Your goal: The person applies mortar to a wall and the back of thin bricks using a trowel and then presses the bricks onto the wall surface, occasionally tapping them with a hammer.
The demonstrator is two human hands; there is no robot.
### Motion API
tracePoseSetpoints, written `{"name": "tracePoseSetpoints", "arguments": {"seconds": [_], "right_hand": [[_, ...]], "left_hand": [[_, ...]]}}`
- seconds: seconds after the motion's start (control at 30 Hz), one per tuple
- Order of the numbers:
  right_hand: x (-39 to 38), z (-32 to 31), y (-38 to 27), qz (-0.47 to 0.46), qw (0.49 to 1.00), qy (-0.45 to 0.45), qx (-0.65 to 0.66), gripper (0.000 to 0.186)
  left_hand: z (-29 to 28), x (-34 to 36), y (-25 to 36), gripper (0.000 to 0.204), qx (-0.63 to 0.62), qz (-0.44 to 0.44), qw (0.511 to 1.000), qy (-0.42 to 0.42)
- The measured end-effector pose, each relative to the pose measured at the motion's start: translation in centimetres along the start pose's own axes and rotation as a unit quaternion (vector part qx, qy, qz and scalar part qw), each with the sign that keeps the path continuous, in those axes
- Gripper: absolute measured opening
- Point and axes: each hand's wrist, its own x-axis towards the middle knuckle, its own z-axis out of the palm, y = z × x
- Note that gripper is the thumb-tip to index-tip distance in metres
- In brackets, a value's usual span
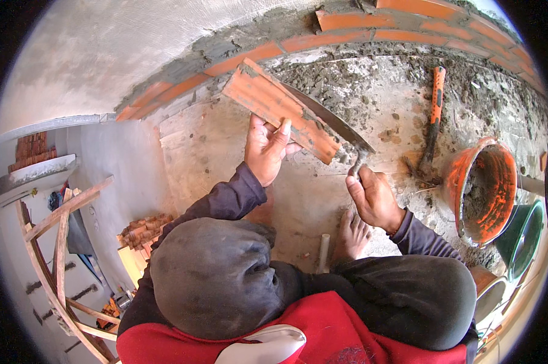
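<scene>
Near the middle, my left hand (266,148) grips a long, flat orange clay brick (280,109) from below, thumb on its face. Grey mortar is smeared on that face and along its edge. My right hand (376,199) is closed round the handle of a trowel (340,124). The trowel's blade lies along the brick's far edge, partly hidden behind it. A clump of wet mortar (345,153) sits at the brick's right end, close to the trowel's neck.
A low curved-looking course of orange bricks (401,37) with mortar joints runs along the far wall. A hammer (435,109) with an orange-black handle lies on the mortar-spattered floor. At right stand an orange bucket (453,182) and a green bucket (510,249). Wooden framing (60,255) is at left.
</scene>
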Motion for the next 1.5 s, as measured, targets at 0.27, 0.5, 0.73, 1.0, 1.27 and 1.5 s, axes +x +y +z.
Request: {"name": "tracePoseSetpoints", "arguments": {"seconds": [0.27,0.5,0.73,1.0,1.27,1.5], "right_hand": [[-1.2,0.2,1.2,0.06,0.996,-0.061,-0.035,0.031],[0.6,-1.9,-1.5,0.065,0.996,-0.049,-0.042,0.024],[8.5,-5.4,-4.5,-0.005,0.954,-0.07,-0.291,0.022],[26.6,-2.7,-5.3,-0.073,0.918,-0.085,-0.382,0.028],[34.4,5.6,-6.2,-0.069,0.902,-0.155,-0.397,0.033],[29.4,2.5,-7.6,-0.037,0.894,-0.145,-0.421,0.03]], "left_hand": [[-0.9,0.0,-0.6,0.037,0.031,-0.01,0.999,0.022],[-7.2,-1.3,-1.0,0.023,-0.032,-0.054,0.99,0.129],[-19.9,-2.8,-3.5,0.03,-0.04,-0.106,0.942,0.317],[-33.5,-5.8,-7.4,0.042,0.166,-0.077,0.877,0.445],[-33.0,-7.0,-4.3,0.042,0.403,-0.176,0.773,0.457],[-37.1,-8.1,-3.9,0.041,0.416,-0.102,0.643,0.635]]}}
